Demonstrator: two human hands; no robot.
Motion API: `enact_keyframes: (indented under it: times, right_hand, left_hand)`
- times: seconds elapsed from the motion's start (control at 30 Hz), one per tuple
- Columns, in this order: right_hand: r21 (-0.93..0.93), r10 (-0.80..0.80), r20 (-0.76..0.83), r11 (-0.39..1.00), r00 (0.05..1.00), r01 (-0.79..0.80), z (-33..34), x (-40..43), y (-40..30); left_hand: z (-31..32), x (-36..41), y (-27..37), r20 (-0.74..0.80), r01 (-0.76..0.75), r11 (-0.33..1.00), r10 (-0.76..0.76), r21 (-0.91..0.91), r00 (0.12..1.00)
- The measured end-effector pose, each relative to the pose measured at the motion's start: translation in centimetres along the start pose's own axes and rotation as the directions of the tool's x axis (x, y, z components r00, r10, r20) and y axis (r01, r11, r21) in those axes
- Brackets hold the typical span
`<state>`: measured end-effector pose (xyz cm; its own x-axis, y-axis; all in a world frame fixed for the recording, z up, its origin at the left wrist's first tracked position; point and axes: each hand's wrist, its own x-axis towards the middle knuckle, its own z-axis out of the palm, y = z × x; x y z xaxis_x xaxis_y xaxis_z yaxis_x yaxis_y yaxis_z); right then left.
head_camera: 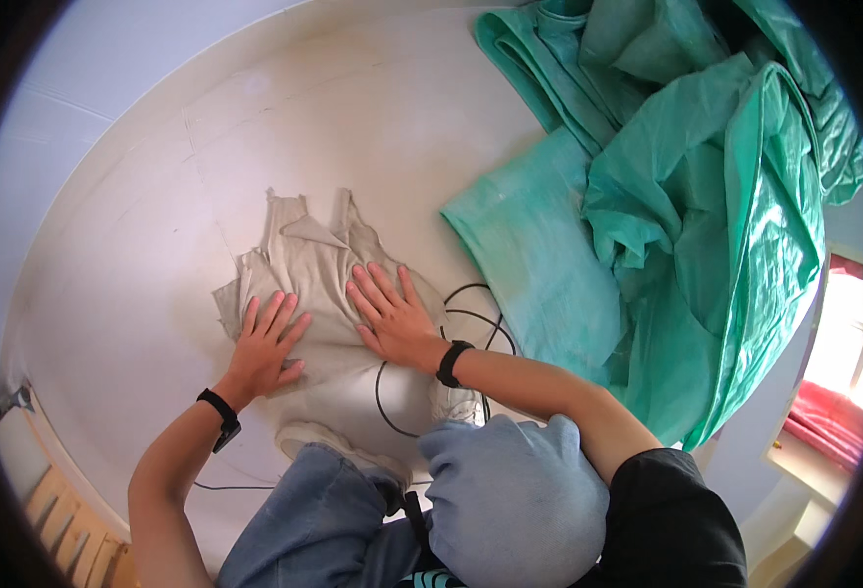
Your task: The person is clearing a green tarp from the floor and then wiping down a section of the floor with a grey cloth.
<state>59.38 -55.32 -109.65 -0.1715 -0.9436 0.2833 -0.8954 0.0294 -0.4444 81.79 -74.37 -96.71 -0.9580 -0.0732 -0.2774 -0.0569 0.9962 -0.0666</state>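
A beige cloth (321, 257) with ragged edges lies wrinkled on the pale floor (123, 279). My left hand (261, 349) rests palm down at the cloth's near left part, fingers spread. Farther right, my right hand (393, 312) presses flat on it, also with the fingers apart. Neither hand grips anything. Folds run between the two hands, and several torn strips stick out at the far side. A black band circles each wrist. What lies under the palms is hidden.
A large crumpled green tarpaulin (666, 242) fills the right side. Thin black cable (380, 400) loops between the cloth and my feet. My white shoes (457, 404) stand close to the cloth. Wooden slats (71, 529) show at lower left, a window (846, 323) at far right.
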Motion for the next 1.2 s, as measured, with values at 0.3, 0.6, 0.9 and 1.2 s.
enact_keyframes:
  times: [0.3,0.6,0.9,1.2]
  right_hand:
    - [0.051,-0.046,-0.043,0.998,0.998,0.048,0.1,-1.1,0.5]
    - [0.061,-0.073,-0.081,0.995,0.994,0.078,-0.4,-0.6,1.8]
    - [-0.164,0.221,-0.148,0.956,0.964,-0.244,-8.0,-0.5,6.1]
    - [-0.285,0.103,-0.154,0.948,0.983,-0.144,-11.3,-1.6,7.2]
  left_hand:
    - [-0.3,0.1,2.2,0.042,0.021,0.998,-0.023,0.059,0.999]
    - [-0.1,1.2,2.2,0.033,0.039,0.998,-0.040,0.042,0.999]
    - [-0.2,1.2,2.0,0.015,0.046,0.999,-0.046,0.018,0.999]
    - [0.6,0.8,1.0,-0.025,0.039,0.999,-0.039,-0.008,0.999]
